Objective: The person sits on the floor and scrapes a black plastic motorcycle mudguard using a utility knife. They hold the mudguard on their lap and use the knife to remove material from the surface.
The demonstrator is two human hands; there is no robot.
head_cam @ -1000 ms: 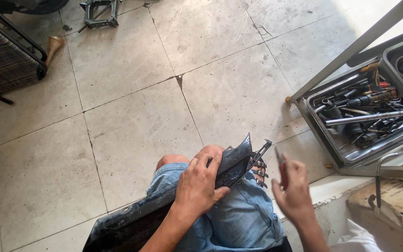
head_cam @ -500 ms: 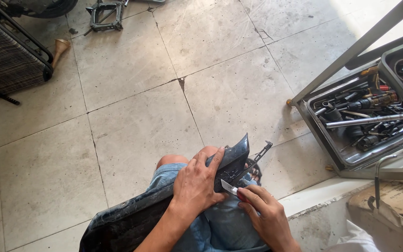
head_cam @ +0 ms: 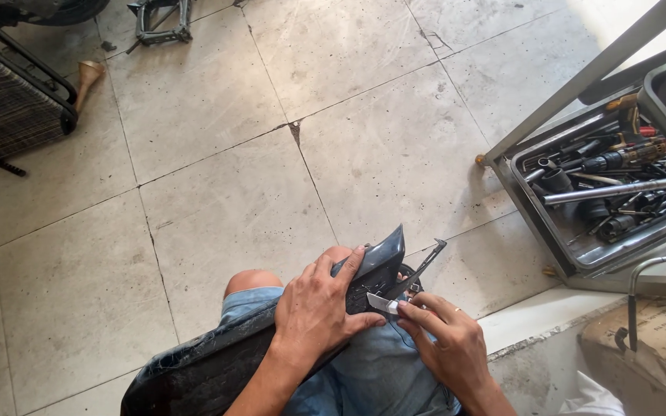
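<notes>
Currently the dark plastic panel lies across the person's lap. Left hand rests spread flat on its upper end, pressing down. Right hand, just beside, pinches a small metal blade against the panel's edge.

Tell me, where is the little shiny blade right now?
In the head view, low and right of centre, the small blade is pinched in the right hand, its tip against the dark plastic panel that the left hand presses on the lap.
</notes>
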